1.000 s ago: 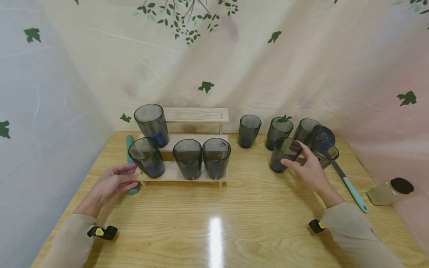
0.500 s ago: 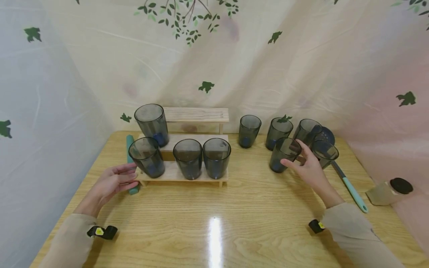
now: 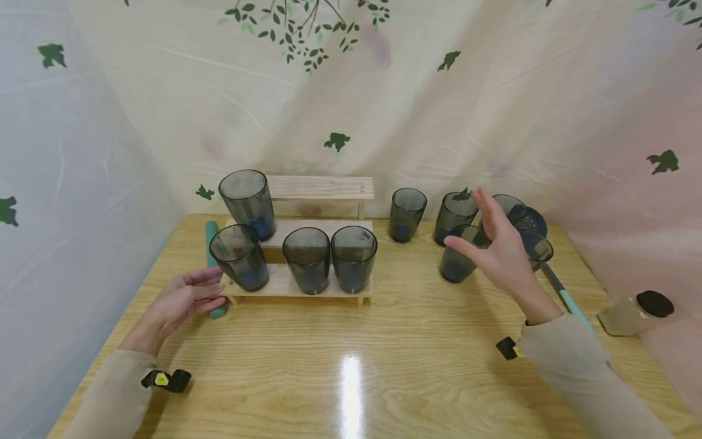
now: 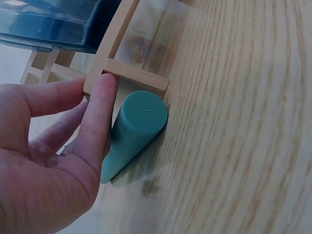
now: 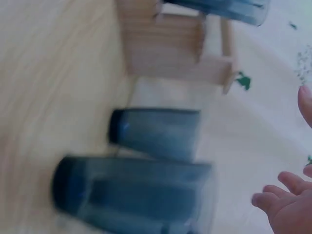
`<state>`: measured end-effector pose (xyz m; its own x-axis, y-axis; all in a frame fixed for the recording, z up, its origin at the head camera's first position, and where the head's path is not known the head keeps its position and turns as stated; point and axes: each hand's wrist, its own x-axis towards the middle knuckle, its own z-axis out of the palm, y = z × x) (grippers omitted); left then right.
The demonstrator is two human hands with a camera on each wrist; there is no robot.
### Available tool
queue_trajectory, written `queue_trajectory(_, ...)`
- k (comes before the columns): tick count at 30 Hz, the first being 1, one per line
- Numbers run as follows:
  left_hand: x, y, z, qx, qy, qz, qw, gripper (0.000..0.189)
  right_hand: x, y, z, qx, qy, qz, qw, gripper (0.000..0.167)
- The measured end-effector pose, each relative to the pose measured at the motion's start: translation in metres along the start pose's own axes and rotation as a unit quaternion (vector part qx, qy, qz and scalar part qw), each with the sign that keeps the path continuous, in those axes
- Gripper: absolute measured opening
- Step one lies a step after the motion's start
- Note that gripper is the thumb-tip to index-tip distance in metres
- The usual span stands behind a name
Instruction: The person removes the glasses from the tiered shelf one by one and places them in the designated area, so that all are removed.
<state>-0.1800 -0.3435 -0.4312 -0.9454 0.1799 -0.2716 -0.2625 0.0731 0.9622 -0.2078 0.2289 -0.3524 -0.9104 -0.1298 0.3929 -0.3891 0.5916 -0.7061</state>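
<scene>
My left hand [image 3: 178, 303] holds the left end of a tiered wooden rack [image 3: 318, 292], thumb and fingers at the lower shelf's corner. A teal rod with a rounded end [image 4: 144, 114] lies just beside those fingers. On the rack stand smoked-glass tumblers: one [image 3: 248, 201] on a higher tier at left, and three on the lower shelf, including one at its right end [image 3: 353, 259]. My right hand [image 3: 501, 250] is spread in the air over a tumbler [image 3: 455, 265] on the table, partly hiding it. The right wrist view is blurred; nothing lies between its fingers.
More tumblers stand behind and right of my right hand, including one nearest the rack [image 3: 407, 213]. A slotted ladle [image 3: 554, 277] with a teal handle lies at right, partly covered by my arm. A black-lidded jar [image 3: 625, 317] sits near the right edge. Patterned cloth [image 3: 329, 103] hangs behind.
My right hand has let go of the front tumbler and risen above it, fingers spreading. That tumbler stays in place. My left hand and the rack have not visibly moved.
</scene>
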Motion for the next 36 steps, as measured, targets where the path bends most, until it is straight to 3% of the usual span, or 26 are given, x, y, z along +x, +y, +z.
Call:
queue_trajectory(5, -0.001, 0.001, -0.001, -0.004, 0.0, 0.001, 1.0, 0.07, 0.025, -0.038, 0.016, 0.064, -0.062, -0.042, 0.9951, 0.1)
queue_trajectory(11, 0.0, 0.002, -0.002, -0.003, 0.001, -0.002, 1.0, 0.071, 0.054, -0.082, 0.042, 0.139, -0.132, -0.081, 0.9781, 0.097)
queue_trajectory(21, 0.001, 0.004, 0.002, -0.008, -0.009, 0.007, 0.9999, 0.069, 0.092, -0.135, 0.084, 0.192, -0.248, -0.066, 0.9472, 0.095)
queue_trajectory(28, -0.001, -0.001, 0.0, 0.003, -0.008, 0.0, 1.0, 0.069, 0.107, -0.161, 0.118, 0.178, -0.297, -0.034, 0.9375, 0.099)
queue_trajectory(36, -0.002, 0.001, 0.0, -0.005, -0.01, -0.004, 0.9999, 0.071, 0.122, -0.184, 0.156, 0.124, -0.313, 0.006, 0.9417, 0.115)
